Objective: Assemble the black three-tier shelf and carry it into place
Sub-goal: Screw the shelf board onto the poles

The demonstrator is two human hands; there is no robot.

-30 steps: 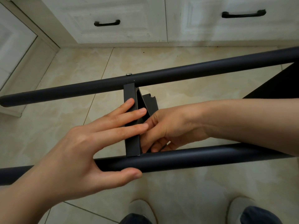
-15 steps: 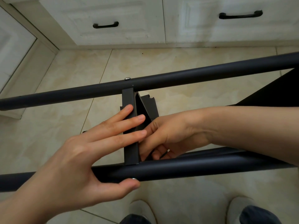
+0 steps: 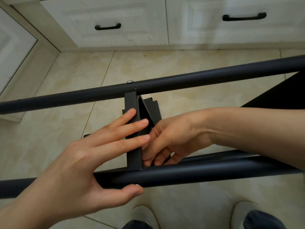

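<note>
Two black round shelf posts cross the view: the far post (image 3: 198, 78) with a silver screw head (image 3: 130, 81) on it, and the near post (image 3: 189, 174). A black shelf panel edge (image 3: 132, 103) stands between them. My left hand (image 3: 92, 156) lies with straight fingers across the panel edge and its thumb pressed against the near post, beside a small silver screw head. My right hand (image 3: 171, 138) reaches in from the right behind the panel, fingers curled; what they hold is hidden. A second black panel (image 3: 280, 95) shows at the right edge.
Beige floor tiles (image 3: 66, 90) lie beneath. White cabinet drawers (image 3: 123, 20) with black handles (image 3: 108, 27) run along the far side. My two shoes, the left one (image 3: 145, 217) among them, stand at the bottom edge below the near post.
The posts and panel have shifted slightly down in view. My left thumb has slid along the near post. Both hands stay at the panel.
</note>
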